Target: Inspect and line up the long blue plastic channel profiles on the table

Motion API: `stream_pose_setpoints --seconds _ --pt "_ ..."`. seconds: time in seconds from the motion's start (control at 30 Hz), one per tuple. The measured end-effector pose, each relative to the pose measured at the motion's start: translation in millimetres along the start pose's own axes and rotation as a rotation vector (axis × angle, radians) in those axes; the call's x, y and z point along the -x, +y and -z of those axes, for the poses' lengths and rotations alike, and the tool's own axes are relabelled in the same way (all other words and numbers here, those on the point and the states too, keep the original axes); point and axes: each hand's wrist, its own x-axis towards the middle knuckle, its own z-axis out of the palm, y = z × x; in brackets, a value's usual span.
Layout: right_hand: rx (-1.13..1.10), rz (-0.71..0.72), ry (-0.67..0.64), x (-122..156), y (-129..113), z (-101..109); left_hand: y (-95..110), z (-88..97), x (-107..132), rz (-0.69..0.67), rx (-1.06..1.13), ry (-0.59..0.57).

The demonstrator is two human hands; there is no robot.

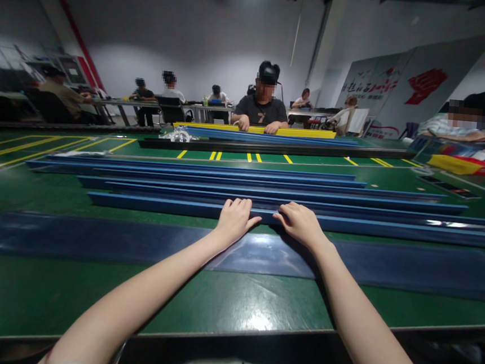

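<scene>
Both my hands are at the nearest long blue channel strip (pixel 159 205), which lies lengthwise across the green table. My left hand (pixel 235 218) has its fingers curled over the strip's top edge and its thumb on the near side. A short way to the right, my right hand (pixel 297 221) closes on the same strip with its fingers bent, some of them hidden behind the edge. Closer to me lies a flat, translucent bluish sheet strip (pixel 93 240), under my forearms. More blue channel strips (pixel 267 194) run parallel just beyond my hands.
Past the blue strips, a long black strip (pixel 288 150) and a clear plastic bundle (pixel 178 134) lie on the green table (pixel 231 305). A co-worker (pixel 261 107) opposite touches a yellow strip (pixel 306 133). A phone-like device (pixel 449 187) is at right.
</scene>
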Motion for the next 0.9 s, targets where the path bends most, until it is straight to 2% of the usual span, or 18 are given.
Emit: stream_pose_setpoints --seconds 0.9 --pt "0.005 -0.033 -0.019 -0.4 -1.0 0.3 0.5 -1.4 0.1 0.026 -0.001 -0.004"
